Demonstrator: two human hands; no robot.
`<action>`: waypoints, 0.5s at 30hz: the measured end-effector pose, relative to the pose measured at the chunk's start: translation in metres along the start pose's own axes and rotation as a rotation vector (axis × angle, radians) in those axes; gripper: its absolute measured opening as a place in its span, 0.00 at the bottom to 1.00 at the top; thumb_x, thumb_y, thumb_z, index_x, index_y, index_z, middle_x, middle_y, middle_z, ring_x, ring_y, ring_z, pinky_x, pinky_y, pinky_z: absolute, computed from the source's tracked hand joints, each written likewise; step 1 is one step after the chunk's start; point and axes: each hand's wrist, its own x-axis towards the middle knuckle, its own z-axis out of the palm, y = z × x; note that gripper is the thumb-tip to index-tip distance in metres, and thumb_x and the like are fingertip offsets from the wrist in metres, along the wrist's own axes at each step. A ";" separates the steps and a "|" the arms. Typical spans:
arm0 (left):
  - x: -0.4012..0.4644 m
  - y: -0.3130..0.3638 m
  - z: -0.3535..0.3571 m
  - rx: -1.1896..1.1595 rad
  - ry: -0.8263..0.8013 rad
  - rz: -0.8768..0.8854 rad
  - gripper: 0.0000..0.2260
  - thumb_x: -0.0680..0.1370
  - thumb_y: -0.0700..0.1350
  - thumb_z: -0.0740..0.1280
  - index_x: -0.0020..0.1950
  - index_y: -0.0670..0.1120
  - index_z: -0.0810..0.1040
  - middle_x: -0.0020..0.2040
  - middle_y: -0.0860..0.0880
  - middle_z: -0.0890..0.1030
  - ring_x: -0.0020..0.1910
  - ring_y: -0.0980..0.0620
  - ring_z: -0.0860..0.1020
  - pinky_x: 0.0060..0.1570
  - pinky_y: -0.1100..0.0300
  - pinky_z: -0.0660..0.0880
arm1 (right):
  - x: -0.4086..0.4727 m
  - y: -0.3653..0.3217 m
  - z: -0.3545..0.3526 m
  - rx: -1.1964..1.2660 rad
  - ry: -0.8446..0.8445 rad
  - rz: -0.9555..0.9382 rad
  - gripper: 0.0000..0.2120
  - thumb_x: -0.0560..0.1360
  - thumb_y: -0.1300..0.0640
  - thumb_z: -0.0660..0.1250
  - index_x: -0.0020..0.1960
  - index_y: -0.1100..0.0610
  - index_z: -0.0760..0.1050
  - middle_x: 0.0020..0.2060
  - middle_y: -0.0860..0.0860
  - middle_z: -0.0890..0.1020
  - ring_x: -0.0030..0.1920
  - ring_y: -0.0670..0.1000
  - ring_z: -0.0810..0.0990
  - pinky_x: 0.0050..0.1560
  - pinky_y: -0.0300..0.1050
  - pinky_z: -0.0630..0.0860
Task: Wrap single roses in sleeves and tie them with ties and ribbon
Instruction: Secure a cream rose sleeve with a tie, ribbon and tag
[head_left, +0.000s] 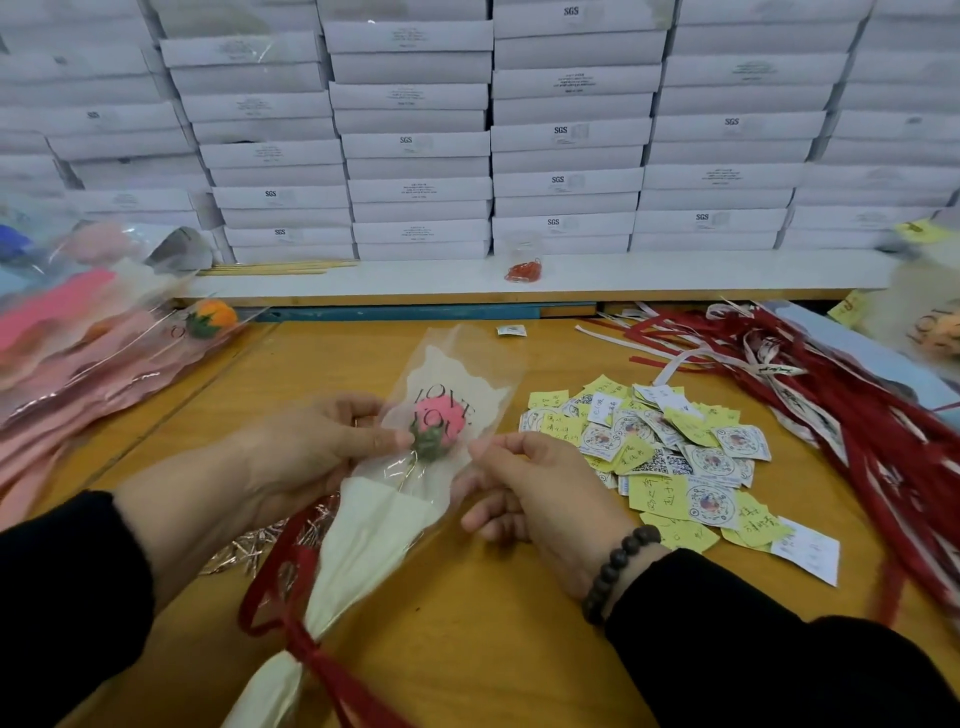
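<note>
Rose: pink rose (439, 420) sits inside the clear sleeve (457, 395), centre of frame, above the desk (493, 597).
Tie: red ribbon (306, 649) already knotted round the cream wrap's neck, lower centre.
Hands: left hand (311, 447) and right hand (535, 488) each pinch a sleeve edge.
Progress: this rose looks nearly finished; likely only straightening remains.
Left over: loose ribbons (831, 415) at right, sleeve stack (78, 374) at left suggest more to do.

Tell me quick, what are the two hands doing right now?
Left hand: pinches the left edge of the clear sleeve beside the pink rose.
Right hand: pinches the sleeve's right edge.
</note>
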 end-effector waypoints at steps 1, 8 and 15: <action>0.001 0.003 0.001 0.026 0.004 0.021 0.22 0.64 0.35 0.70 0.58 0.36 0.77 0.50 0.37 0.83 0.36 0.48 0.83 0.34 0.59 0.81 | 0.000 0.000 0.000 -0.012 -0.014 -0.007 0.04 0.78 0.62 0.63 0.51 0.63 0.71 0.28 0.52 0.81 0.23 0.47 0.77 0.23 0.36 0.73; 0.008 0.012 0.007 0.108 0.031 0.060 0.26 0.62 0.34 0.70 0.61 0.40 0.76 0.54 0.34 0.75 0.46 0.41 0.76 0.43 0.56 0.78 | -0.002 0.004 0.002 -0.136 -0.101 -0.031 0.06 0.74 0.66 0.66 0.40 0.60 0.72 0.24 0.49 0.80 0.27 0.48 0.79 0.26 0.37 0.73; -0.011 -0.004 -0.002 0.102 -0.096 -0.077 0.22 0.63 0.32 0.72 0.57 0.39 0.79 0.53 0.35 0.81 0.41 0.44 0.82 0.35 0.59 0.80 | 0.005 0.002 -0.004 0.005 0.103 0.004 0.15 0.77 0.55 0.64 0.57 0.62 0.66 0.23 0.50 0.78 0.24 0.50 0.78 0.21 0.38 0.71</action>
